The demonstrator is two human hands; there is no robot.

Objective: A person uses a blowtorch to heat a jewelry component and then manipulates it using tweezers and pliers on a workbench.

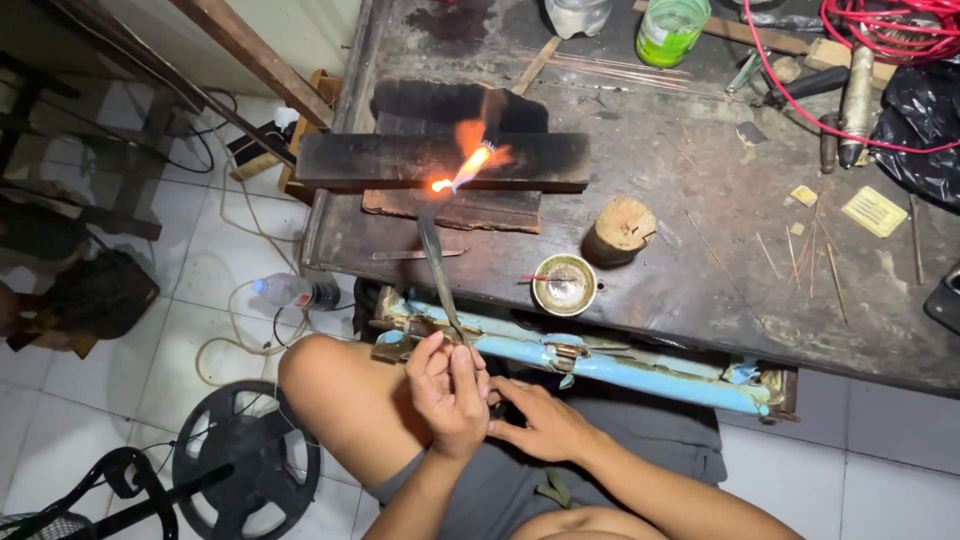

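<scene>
Heating a small glowing piece (441, 185) in the flame (474, 160) on the charred block (380, 160), far left on the bench; left hand (450, 385) is gripping long tweezers (438, 270), right hand (540, 420) loosely curled beside. Next calls for steady holding.

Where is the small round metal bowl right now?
The small metal bowl sits on the dark workbench near its front edge, just left of the wooden stump and right of the long tongs.
</scene>
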